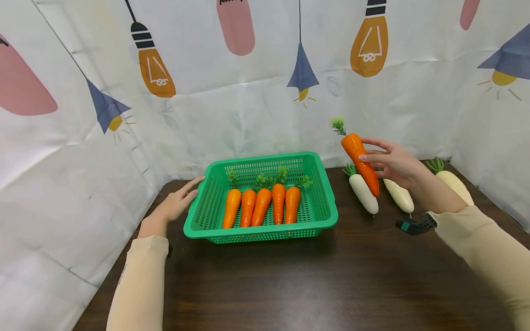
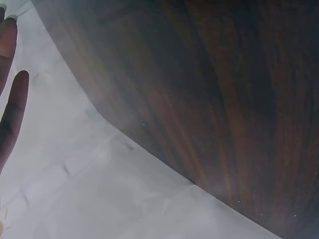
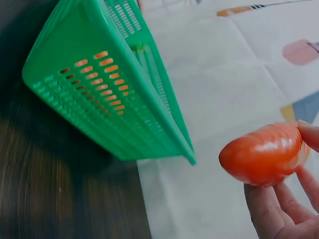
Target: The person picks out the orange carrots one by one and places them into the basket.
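My right hand (image 1: 395, 163) holds an orange carrot (image 1: 356, 151) with a green leafy top, raised above the table to the right of the green basket (image 1: 193, 225). In the right wrist view, thumb and fingers pinch the carrot (image 3: 264, 154), whose tip points toward the camera. Several more carrots (image 1: 262, 207) lie side by side inside the basket, tops toward the back. At the basket's left rim is my left hand (image 1: 175, 204), its fingers extended; the fingertips appear to touch the rim. Only part of the left hand (image 2: 12, 114) enters the left wrist view.
White radishes with green stems lie at the table's right: one radish (image 1: 363, 193) below the held carrot, another radish (image 1: 399, 195) partly behind the right hand, a third radish (image 1: 455, 186) beyond the wrist. A printed cloth (image 1: 265, 115) hangs behind the dark wooden table (image 1: 269, 285).
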Available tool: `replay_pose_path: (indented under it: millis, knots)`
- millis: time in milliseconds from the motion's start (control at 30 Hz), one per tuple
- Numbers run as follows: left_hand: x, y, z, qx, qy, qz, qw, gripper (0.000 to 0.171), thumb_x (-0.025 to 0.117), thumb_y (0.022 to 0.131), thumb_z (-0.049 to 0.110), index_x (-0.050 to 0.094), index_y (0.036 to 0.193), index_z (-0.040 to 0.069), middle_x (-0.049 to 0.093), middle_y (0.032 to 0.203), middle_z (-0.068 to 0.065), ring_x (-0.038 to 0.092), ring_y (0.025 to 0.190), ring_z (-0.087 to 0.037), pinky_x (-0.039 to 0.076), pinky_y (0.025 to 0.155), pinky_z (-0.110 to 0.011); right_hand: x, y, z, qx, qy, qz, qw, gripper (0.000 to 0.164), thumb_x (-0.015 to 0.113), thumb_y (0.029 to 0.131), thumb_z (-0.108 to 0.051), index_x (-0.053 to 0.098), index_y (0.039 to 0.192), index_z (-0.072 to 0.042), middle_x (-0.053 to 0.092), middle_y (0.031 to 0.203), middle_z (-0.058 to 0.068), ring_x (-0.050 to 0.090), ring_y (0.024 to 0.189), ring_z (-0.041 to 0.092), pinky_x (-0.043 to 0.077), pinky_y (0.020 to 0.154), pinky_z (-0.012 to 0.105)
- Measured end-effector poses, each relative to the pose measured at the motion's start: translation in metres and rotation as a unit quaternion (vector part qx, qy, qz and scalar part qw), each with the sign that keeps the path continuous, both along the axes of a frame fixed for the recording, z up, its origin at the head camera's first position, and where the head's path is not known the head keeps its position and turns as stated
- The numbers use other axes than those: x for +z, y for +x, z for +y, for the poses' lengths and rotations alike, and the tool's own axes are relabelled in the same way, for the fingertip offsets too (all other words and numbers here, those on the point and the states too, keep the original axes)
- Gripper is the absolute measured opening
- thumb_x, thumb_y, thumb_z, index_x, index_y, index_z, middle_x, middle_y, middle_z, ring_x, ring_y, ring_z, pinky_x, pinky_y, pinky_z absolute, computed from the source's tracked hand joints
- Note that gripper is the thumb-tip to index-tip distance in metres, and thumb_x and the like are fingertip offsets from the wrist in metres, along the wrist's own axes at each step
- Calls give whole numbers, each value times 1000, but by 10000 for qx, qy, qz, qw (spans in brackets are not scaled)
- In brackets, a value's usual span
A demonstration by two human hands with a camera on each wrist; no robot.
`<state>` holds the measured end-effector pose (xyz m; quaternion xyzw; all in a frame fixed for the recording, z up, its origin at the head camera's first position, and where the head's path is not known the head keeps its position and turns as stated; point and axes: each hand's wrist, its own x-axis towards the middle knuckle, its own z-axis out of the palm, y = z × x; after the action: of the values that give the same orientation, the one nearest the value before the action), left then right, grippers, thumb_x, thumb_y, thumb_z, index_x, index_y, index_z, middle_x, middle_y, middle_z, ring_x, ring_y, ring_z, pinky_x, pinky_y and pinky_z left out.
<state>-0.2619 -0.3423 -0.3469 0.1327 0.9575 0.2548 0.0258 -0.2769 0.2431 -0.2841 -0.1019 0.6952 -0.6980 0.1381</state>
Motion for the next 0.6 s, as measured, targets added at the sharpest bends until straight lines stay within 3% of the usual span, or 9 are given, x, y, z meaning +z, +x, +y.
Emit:
replay_pose_path:
  millis: [167, 333, 467, 600]
  knots:
    - [3, 0, 1, -6, -36, 11, 10000, 59, 36, 112, 44, 23, 166, 22, 58, 80, -8, 58, 72, -30, 46, 70, -43, 2, -6, -17, 258, -91, -45, 9996, 64, 59, 105, -8, 27, 160, -17, 56, 127, 3, 67, 99, 17, 59, 80, 33]
    - [5, 0, 2, -30, -54, 3, 10000, 61, 39, 112, 45, 23, 166, 21, 57, 80, -9, 54, 69, -25, 45, 68, -41, 3, -11, -33, 631, -31, 54, 9980, 68, 54, 107, -7, 21, 164, -25, 44, 139, 10, 64, 107, 18, 57, 84, 36]
    - [5, 1, 1, -17, -28, -56, 10000, 62, 40, 111, 45, 22, 166, 21, 61, 94, -13, 55, 72, -24, 46, 73, -44, 4, -13, -47, 845, 83, 146, 9963, 73, 50, 107, -8, 13, 166, -28, 35, 148, 16, 58, 114, 20, 55, 87, 37]
    - [4, 0, 1, 26, 83, -153, 9998, 65, 44, 110, 46, 22, 166, 22, 62, 97, -14, 56, 75, -26, 46, 77, -46, 6, -17, -58, 986, 55, 167, 9950, 76, 49, 107, -6, 10, 166, -31, 33, 150, 20, 58, 113, 22, 54, 88, 39]
